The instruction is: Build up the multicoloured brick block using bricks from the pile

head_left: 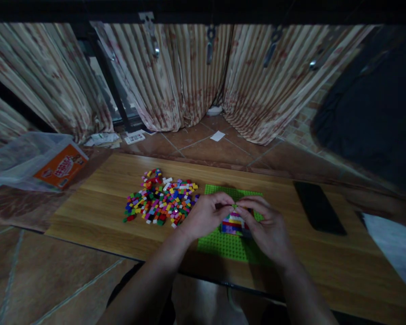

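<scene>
A green studded baseplate (223, 246) lies on a low wooden board (98, 203). On the plate stands a small stack of coloured bricks (232, 222). My left hand (206, 216) and my right hand (269, 228) meet above that stack, fingers curled and pinched together at its top. What sits between the fingertips is too small to make out. A pile of several loose coloured bricks (160, 198) lies on the board just left of my left hand.
A black phone (318, 206) lies on the board to the right. A clear plastic tub with an orange label (37, 164) stands at the left on the tiled floor. Striped curtains (176, 76) hang behind. White cloth (397, 246) shows at the right edge.
</scene>
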`<state>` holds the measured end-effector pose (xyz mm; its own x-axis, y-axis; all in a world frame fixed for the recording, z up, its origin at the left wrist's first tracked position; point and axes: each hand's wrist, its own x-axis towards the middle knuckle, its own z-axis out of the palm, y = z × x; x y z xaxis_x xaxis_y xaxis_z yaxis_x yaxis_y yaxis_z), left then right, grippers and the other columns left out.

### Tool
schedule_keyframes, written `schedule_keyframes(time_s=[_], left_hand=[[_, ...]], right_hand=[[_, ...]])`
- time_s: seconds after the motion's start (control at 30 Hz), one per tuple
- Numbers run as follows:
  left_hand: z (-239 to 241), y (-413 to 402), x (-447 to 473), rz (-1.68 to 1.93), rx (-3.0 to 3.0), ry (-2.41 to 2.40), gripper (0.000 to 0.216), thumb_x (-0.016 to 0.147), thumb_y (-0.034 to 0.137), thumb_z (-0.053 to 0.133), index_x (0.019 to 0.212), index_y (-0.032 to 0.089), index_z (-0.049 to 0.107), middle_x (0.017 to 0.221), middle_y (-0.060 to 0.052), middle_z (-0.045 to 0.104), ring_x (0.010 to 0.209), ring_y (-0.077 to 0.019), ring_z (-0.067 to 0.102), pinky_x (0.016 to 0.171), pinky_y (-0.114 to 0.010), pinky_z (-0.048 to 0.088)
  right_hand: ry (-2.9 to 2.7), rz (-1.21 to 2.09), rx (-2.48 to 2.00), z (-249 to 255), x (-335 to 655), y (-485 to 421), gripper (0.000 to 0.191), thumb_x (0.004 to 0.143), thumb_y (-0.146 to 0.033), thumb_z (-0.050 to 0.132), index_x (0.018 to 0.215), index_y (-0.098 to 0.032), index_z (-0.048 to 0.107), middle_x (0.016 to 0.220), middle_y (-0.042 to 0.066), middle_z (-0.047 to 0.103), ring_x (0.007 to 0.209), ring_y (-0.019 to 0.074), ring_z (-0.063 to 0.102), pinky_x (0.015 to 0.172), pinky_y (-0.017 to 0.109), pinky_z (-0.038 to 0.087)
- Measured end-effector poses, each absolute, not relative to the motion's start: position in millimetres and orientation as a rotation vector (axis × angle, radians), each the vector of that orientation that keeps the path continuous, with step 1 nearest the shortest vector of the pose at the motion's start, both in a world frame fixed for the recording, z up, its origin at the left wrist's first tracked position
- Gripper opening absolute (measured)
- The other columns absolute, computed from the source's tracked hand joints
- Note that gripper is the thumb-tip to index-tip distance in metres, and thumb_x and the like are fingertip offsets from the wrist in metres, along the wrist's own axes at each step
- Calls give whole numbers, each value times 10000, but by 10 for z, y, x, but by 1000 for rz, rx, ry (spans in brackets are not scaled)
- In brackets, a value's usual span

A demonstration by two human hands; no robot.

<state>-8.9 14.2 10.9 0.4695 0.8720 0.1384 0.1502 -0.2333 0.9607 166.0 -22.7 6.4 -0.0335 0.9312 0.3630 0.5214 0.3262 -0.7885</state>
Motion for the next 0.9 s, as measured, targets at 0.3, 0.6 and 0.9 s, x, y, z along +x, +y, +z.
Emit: schedule_keyframes(time_s=[0.3, 0.6, 0.9], left_hand=[[1, 215, -74, 947, 1711, 1120, 138, 864, 236, 557, 911, 181, 675, 835, -22, 711, 759, -143, 650, 713, -258, 516], [-36, 234, -98, 920, 1729, 1195, 157, 856, 205, 547, 894, 167, 694, 807, -27, 711, 738, -146, 655, 687, -256, 511], [-8, 223, -104, 878, 1748, 1207, 150, 851, 208, 548, 878, 179, 692, 806, -19, 728, 736, -150, 667, 675, -250, 515]], right_hand=[[-1479, 729, -1423, -160, 1962, -181, 213, 777, -472, 708, 837, -276, 765, 1067, 47, 664, 1046, 241, 611, 923, 417, 483], [-1455, 805, -1478, -208, 2005, -185, 218, 746, -477, 737, 812, -272, 767, 1075, 50, 666, 1019, 236, 618, 928, 424, 473], [-1528, 748, -1502, -178, 2029, -195, 233, 769, -486, 711, 828, -266, 764, 1058, 56, 674, 1032, 246, 622, 933, 438, 472]])
